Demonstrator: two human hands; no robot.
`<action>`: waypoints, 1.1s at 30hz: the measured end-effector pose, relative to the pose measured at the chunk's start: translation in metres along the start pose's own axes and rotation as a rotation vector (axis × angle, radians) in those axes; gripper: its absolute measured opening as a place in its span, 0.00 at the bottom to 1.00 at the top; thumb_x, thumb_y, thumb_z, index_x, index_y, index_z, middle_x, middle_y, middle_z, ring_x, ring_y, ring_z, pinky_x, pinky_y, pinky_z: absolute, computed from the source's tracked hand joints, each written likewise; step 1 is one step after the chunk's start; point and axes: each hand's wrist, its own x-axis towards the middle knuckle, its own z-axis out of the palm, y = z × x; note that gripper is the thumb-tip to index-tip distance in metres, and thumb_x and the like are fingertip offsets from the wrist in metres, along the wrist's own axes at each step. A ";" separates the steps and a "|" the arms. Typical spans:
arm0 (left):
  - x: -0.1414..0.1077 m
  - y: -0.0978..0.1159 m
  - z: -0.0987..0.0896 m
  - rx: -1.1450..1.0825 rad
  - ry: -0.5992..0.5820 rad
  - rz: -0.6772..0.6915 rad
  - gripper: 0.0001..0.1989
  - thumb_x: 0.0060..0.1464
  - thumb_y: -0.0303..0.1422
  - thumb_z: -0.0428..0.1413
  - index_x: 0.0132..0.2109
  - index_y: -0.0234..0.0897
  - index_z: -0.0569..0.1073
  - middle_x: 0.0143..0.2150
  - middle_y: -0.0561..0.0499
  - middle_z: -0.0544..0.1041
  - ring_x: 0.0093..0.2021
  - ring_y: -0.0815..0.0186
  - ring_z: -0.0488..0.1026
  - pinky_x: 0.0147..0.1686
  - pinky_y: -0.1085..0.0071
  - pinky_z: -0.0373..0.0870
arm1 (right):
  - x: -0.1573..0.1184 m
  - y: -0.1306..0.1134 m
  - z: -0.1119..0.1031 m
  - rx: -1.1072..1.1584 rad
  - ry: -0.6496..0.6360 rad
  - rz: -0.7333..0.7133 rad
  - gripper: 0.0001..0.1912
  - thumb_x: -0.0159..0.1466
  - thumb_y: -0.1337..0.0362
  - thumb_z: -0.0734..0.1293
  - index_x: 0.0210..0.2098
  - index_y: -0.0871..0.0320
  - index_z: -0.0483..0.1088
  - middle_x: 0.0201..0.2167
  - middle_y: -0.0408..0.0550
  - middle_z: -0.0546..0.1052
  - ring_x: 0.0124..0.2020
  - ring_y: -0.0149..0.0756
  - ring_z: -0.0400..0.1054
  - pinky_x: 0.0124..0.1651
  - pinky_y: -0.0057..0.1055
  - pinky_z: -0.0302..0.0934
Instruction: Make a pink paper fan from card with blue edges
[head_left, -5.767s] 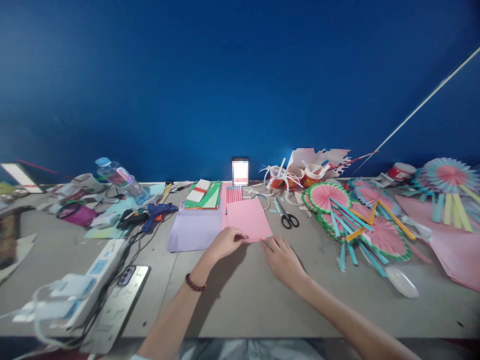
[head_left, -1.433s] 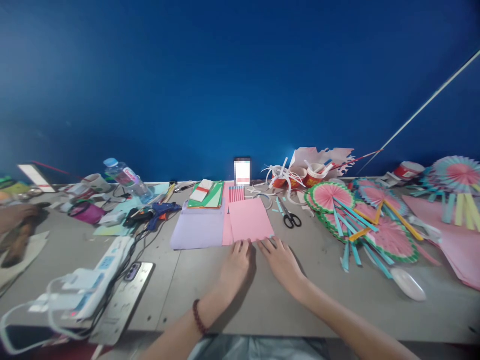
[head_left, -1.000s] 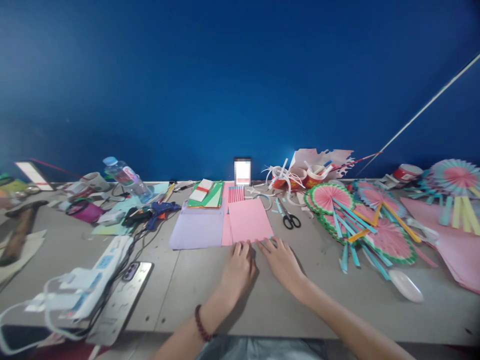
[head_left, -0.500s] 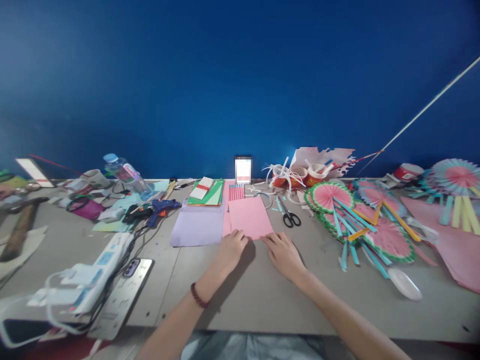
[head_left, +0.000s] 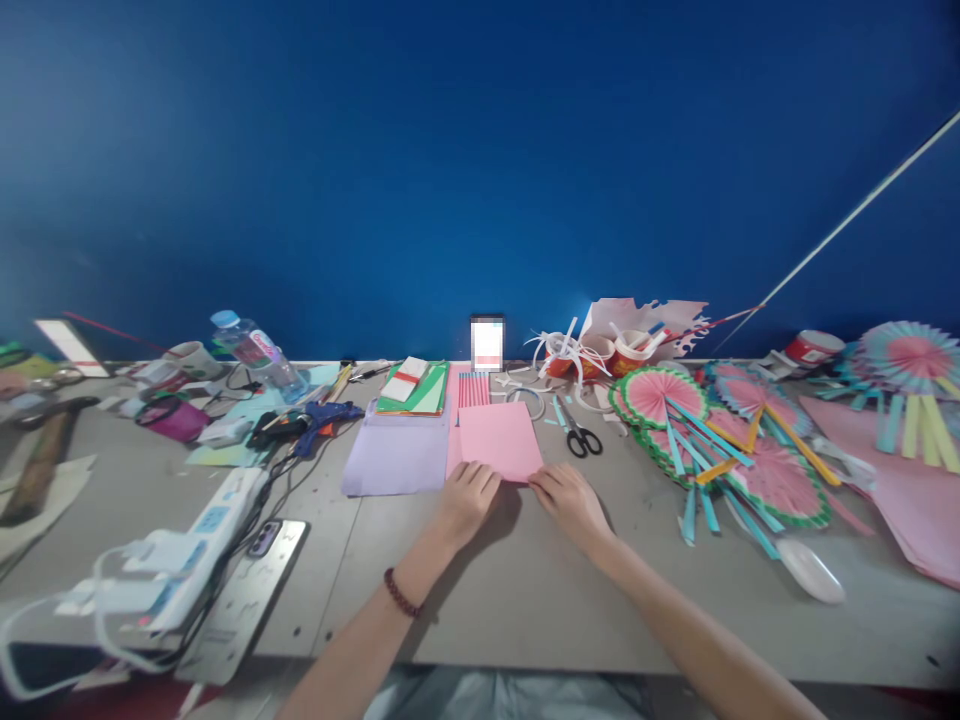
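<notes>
A pink sheet of paper [head_left: 500,438] lies in front of me, its near edge lifted slightly off the table. My left hand [head_left: 471,500] pinches that edge near its left corner, fingers curled together. At the right corner, my right hand [head_left: 571,502] grips the same edge between thumb and fingers. Beneath the sheet and behind it are more pink paper and a row of pink-and-blue striped strips [head_left: 473,388]. A purple sheet [head_left: 395,458] lies to the left, beside the stack of green paper [head_left: 431,388].
Black-handled scissors [head_left: 583,440] and several pleated paper fans [head_left: 664,395] lie to the right, with a white spoon [head_left: 810,570] nearer me. On the left are a blue glue gun [head_left: 319,420], a power strip [head_left: 214,530], a phone [head_left: 247,600] and a water bottle [head_left: 259,350].
The pink sheet's far edge sits slightly nearer me, so the sheet looks shorter. Both hands stay at its near corners, with the right one shifted a little rightward. The view has tilted slightly.
</notes>
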 end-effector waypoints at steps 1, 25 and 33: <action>0.000 0.000 -0.001 -0.031 0.036 -0.016 0.09 0.61 0.26 0.47 0.40 0.35 0.72 0.37 0.45 0.73 0.39 0.60 0.68 0.39 0.63 0.63 | 0.000 0.000 0.000 0.008 0.026 -0.009 0.11 0.67 0.68 0.60 0.37 0.58 0.74 0.34 0.48 0.77 0.37 0.36 0.68 0.43 0.32 0.59; -0.001 -0.020 -0.001 -0.552 0.431 -0.189 0.05 0.58 0.30 0.55 0.34 0.37 0.74 0.32 0.50 0.73 0.36 0.66 0.70 0.37 0.68 0.68 | -0.003 0.006 0.002 0.137 0.261 -0.008 0.06 0.65 0.69 0.61 0.36 0.58 0.71 0.34 0.48 0.76 0.36 0.38 0.65 0.43 0.35 0.59; -0.002 -0.018 -0.004 -0.557 0.404 -0.115 0.06 0.59 0.29 0.54 0.37 0.39 0.76 0.33 0.50 0.75 0.36 0.66 0.71 0.37 0.67 0.69 | -0.002 0.006 0.000 0.144 0.264 -0.058 0.05 0.64 0.67 0.64 0.36 0.57 0.72 0.33 0.48 0.76 0.37 0.38 0.66 0.42 0.35 0.60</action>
